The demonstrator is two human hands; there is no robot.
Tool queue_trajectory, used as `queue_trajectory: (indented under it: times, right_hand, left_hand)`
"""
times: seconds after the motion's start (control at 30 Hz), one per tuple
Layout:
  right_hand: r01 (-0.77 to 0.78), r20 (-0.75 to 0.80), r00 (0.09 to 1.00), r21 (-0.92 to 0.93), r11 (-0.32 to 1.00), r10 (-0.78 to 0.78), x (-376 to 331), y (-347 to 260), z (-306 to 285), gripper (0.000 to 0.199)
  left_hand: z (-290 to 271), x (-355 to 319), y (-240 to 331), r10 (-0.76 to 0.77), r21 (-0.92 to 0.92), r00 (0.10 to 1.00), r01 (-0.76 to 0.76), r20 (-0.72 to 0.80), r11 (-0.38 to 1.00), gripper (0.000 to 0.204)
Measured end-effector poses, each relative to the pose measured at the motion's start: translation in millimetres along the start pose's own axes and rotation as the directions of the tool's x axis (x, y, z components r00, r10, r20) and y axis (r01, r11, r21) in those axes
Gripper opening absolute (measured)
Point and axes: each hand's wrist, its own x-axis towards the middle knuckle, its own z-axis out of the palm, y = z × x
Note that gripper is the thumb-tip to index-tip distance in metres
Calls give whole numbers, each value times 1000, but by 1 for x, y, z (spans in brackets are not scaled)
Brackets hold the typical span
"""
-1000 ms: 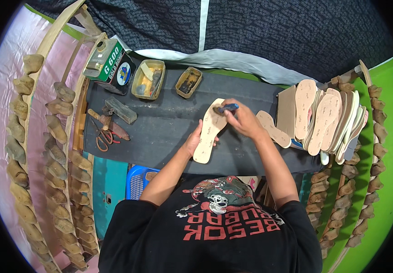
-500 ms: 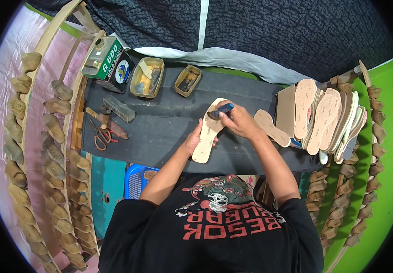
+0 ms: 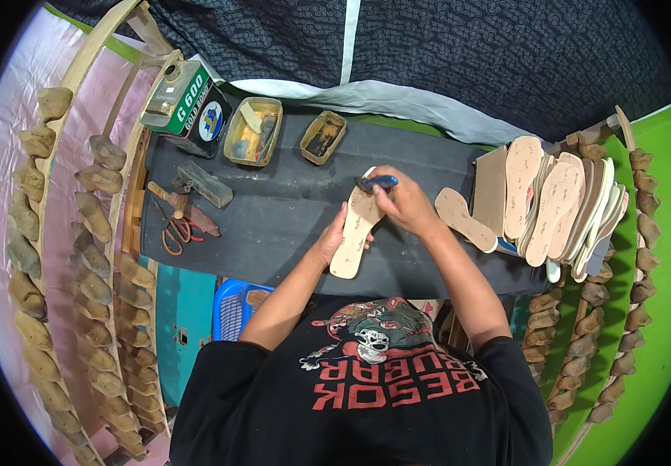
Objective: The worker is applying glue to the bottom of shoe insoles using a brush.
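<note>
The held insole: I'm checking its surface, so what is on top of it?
On the insole, a blue-handled brush in the right hand is at the far end; small dark marks show elsewhere. Whatever the brush and hand cover cannot be seen.

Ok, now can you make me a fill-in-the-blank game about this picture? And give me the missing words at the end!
1. The left hand holds one pale insole.
The brush is in the ____ hand.
2. The can is near the ____ end of the table.
3. Right of the can sit ____ open tubs.
4. The basket's colour is ____.

Missing words: right; left; two; blue.
</note>
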Motion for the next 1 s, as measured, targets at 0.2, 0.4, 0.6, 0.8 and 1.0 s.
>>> queue_trajectory:
  times: [0.2,0.4,0.6,0.8,1.0]
  right_hand:
    - [17,-6,1000,43,999,-17,-2,0,10,20]
    - [-139,-94,986,22,990,140,5,15,-10,20]
    - [14,-98,995,-31,999,-17,0,14,-11,22]
    - [40,0,999,-29,999,-40,-9,4,-14,22]
    - [-63,-124,991,-70,996,54,-3,8,-35,23]
  left_hand:
    - [0,-2,4,1,10,1000,0,-17,1000,77]
    - [2,0,1,17,1,1000,-17,-16,1000,78]
    - [2,4,3,23,-33,1000,-22,10,999,79]
    - [-6,6,11,43,-99,999,-42,8,994,79]
    - [-11,7,8,70,-213,991,-45,112,976,76]
